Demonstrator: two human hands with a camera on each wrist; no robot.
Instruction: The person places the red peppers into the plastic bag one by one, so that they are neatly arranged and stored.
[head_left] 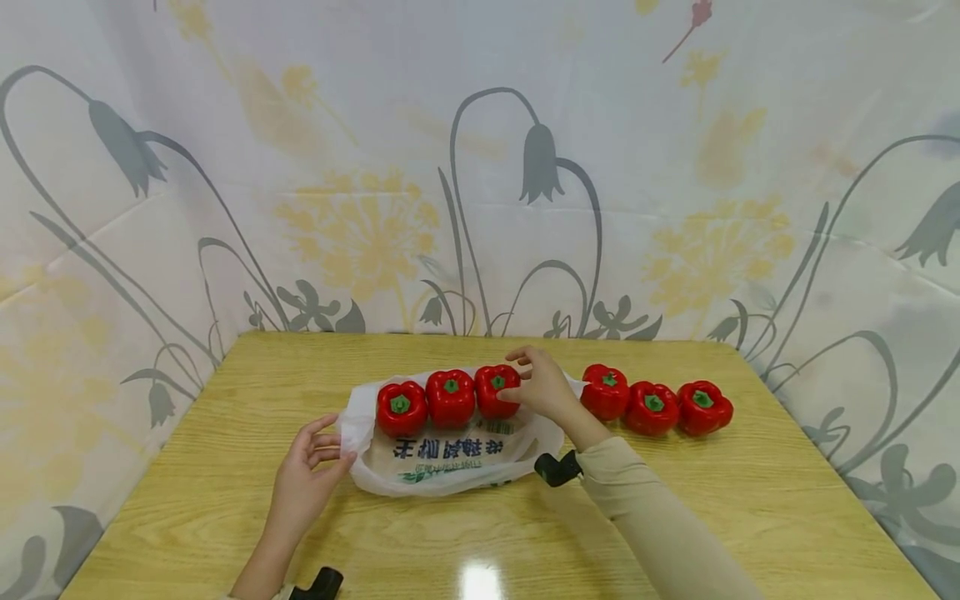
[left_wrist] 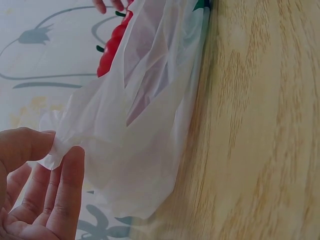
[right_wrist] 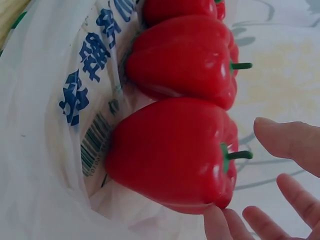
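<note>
Three red bell peppers with green stems sit in a row inside a white plastic bag printed with dark blue characters. My left hand pinches the bag's left edge between thumb and fingers, as the left wrist view also shows. Over at the row's right end, my right hand is at the rightmost bell pepper. Its thumb stands apart from the stem, while a fingertip meets the pepper's edge. The middle pepper and left pepper stand close beside it.
Right of the bag, three more red bell peppers stand on the wooden table: a near-bag one, a middle one and a far right one. A flower-patterned cloth hangs behind the table.
</note>
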